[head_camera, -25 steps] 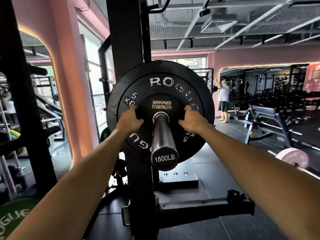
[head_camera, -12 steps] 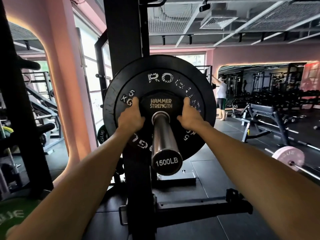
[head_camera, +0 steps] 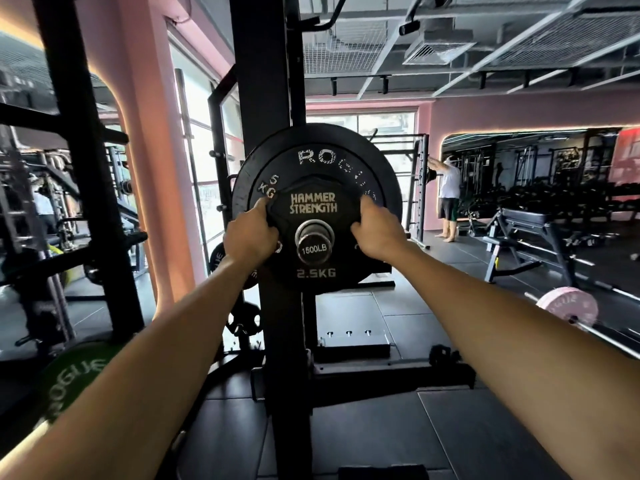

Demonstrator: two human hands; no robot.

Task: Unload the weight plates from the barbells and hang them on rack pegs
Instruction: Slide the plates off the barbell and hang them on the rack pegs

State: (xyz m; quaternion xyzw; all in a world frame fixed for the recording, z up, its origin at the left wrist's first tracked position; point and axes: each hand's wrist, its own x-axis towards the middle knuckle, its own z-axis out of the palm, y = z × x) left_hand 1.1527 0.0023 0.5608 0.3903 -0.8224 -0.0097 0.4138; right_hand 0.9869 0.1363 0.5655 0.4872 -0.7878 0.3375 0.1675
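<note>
A small black 2.5 kg plate (head_camera: 313,216) marked HAMMER STRENGTH sits near the end of the steel barbell sleeve (head_camera: 313,249), whose cap reads 1500LB. Behind it on the same sleeve is a larger black 5 kg Rogue plate (head_camera: 325,147). My left hand (head_camera: 251,233) grips the small plate's left edge and my right hand (head_camera: 377,232) grips its right edge. The sleeve pokes only a little way out through the small plate's hole. The bar rests on a black rack upright (head_camera: 265,81) behind the plates.
A green Rogue plate (head_camera: 74,379) hangs low at the left. A pink plate on another barbell (head_camera: 568,306) lies on the floor at right, beyond it a bench (head_camera: 530,230). A person (head_camera: 448,199) stands far back by a rack. The rack's base frame (head_camera: 363,379) crosses the floor below.
Both hands have pulled the 2.5 kg plate toward me along the sleeve, away from the 5 kg plate. Much less of the sleeve now shows in front of it.
</note>
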